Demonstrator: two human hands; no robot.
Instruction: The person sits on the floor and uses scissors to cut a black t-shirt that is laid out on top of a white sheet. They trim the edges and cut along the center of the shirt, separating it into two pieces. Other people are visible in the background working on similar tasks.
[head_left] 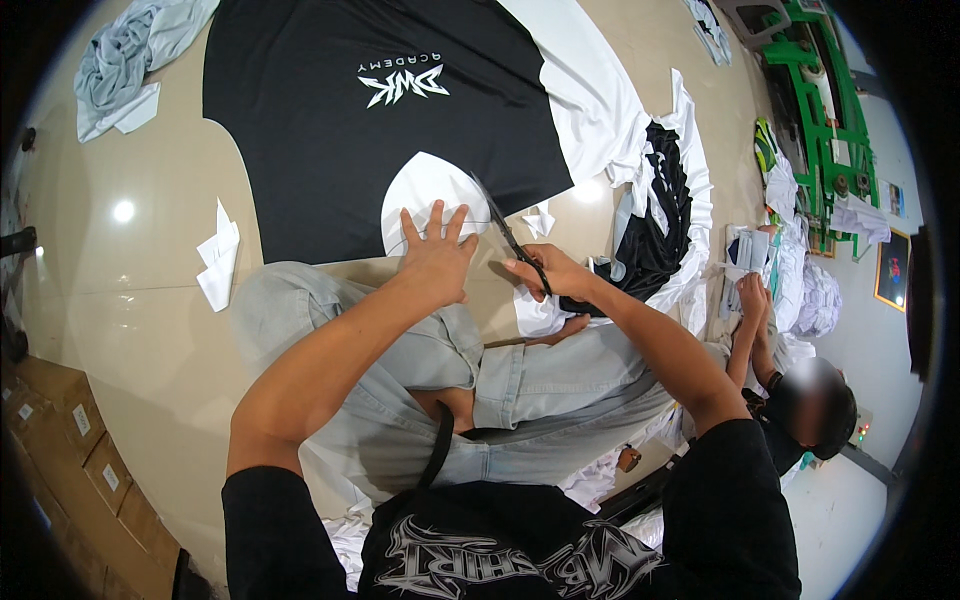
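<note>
My left hand (436,258) lies with fingers spread on a curved white fabric piece (428,178), pressing it over a large black fabric panel (290,120) with white printed graphics, spread on the tiled floor. My right hand (558,277) grips long dark scissors (505,224), their blades pointing forward along the right edge of the white piece. Whether the blades touch the fabric is hard to tell. A small white scrap (540,220) lies just right of the scissors. My legs, in light grey trousers, are folded beneath my arms.
Rumpled black-and-white fabrics (660,230) lie to the right, grey cloth (120,60) upper left, white scraps (220,270) at left. Cardboard boxes (75,470) stand lower left, a green machine (830,130) upper right. A co-worker (810,410) at right handles folded fabric.
</note>
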